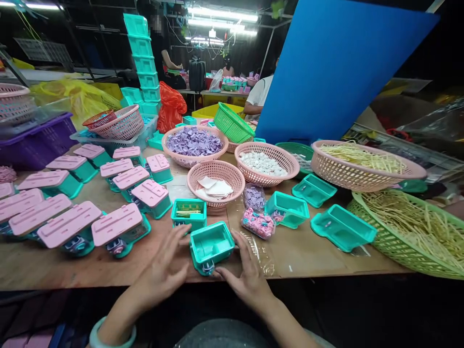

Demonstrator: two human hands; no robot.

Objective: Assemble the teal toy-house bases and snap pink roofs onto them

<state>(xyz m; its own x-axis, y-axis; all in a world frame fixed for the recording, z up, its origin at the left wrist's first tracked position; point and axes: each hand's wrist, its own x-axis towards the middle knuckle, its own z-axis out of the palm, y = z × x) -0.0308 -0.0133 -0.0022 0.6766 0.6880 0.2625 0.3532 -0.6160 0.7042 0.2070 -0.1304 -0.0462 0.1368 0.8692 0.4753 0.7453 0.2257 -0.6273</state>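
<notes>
Teal box: open-topped and glossy, its bare inner floor and walls catching the light, with raised rims around a rectangular hollow; the teal box (pixel 213 241) sits slightly turned between my hands.
Its front end: a small purple-and-blue piece (pixel 208 267) is mounted low on a rounded teal ledge.
Place on the table: near the front edge of the table (pixel 300 258), around the middle of its length.
My left hand: the left hand (pixel 163 273) has its fingers spread and thumb apart, just off the box's left side.
My right hand: the right hand (pixel 250 278) curves around the right side, thumb and fingers apart; I cannot tell whether they touch it.
Stick box: a second teal container (pixel 189 212) with yellow sticks stands just behind, toward the left edge.
Paper basket: a pink basket (pixel 216 169) holds white sheets, farther from the front edge.
</notes>
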